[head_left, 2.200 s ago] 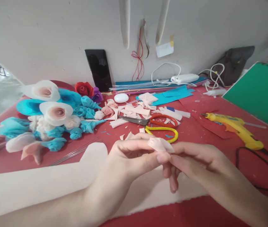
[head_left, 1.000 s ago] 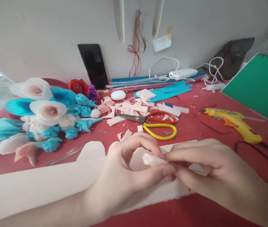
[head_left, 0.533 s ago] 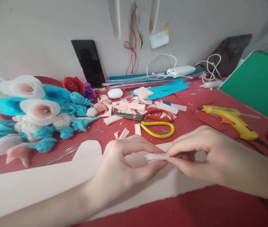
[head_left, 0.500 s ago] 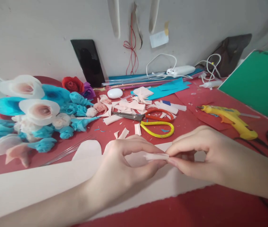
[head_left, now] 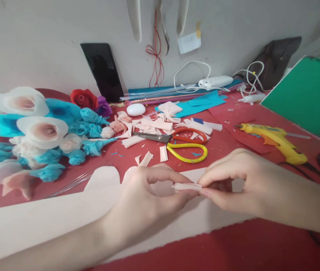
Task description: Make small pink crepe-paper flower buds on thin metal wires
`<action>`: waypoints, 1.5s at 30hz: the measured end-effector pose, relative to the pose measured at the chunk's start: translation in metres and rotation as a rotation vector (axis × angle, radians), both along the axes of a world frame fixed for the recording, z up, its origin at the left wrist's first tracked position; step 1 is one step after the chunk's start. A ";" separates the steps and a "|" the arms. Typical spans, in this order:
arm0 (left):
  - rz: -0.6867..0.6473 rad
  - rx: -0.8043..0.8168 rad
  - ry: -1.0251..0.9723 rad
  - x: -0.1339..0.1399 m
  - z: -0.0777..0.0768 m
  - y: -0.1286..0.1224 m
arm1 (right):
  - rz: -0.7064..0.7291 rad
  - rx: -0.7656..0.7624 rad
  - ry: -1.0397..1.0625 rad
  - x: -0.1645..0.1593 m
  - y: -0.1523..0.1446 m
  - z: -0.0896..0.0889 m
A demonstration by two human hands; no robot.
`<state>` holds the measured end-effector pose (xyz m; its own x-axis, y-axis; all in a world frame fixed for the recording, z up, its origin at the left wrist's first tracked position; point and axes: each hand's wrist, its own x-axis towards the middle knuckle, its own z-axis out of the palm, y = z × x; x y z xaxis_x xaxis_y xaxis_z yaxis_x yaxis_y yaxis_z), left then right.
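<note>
Between my two hands is a small rolled or folded strip of pale pink crepe paper (head_left: 186,186). My left hand (head_left: 154,195) pinches it between thumb and fingers. The fingertips of my right hand (head_left: 233,182) close on the strip's right end, nearly touching the left fingertips. Under both hands lies a long pale pink paper sheet (head_left: 64,218) with a rounded, cut upper edge. Just beyond them rest scissors (head_left: 174,141) with one orange and one yellow handle, blades pointing left among pink paper scraps (head_left: 157,124).
Crepe paper flowers (head_left: 44,131) in white, blue and red crowd the left side. Thin wires (head_left: 78,180) lie beside them. A yellow glue gun (head_left: 274,141) with a black cord is at right, near a green board (head_left: 307,101). A phone (head_left: 103,71) leans on the wall.
The view has shifted slightly, so the background sits a little higher and further left. Both hands keep their pinch on the paper strip, with hardly any movement.
</note>
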<state>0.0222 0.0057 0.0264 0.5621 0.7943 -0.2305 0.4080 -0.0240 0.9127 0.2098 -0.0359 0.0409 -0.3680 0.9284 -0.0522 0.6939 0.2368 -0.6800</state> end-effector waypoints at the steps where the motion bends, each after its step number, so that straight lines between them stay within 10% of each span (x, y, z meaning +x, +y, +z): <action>1: 0.001 0.000 0.006 0.000 -0.001 0.000 | 0.024 -0.018 -0.011 0.001 0.001 0.000; 20: -0.007 0.064 0.058 -0.003 -0.017 -0.001 | 0.023 -0.180 0.013 -0.001 0.005 -0.005; 45: 0.012 0.170 -0.010 -0.003 -0.018 0.005 | 0.045 -0.033 -0.014 -0.003 0.006 -0.004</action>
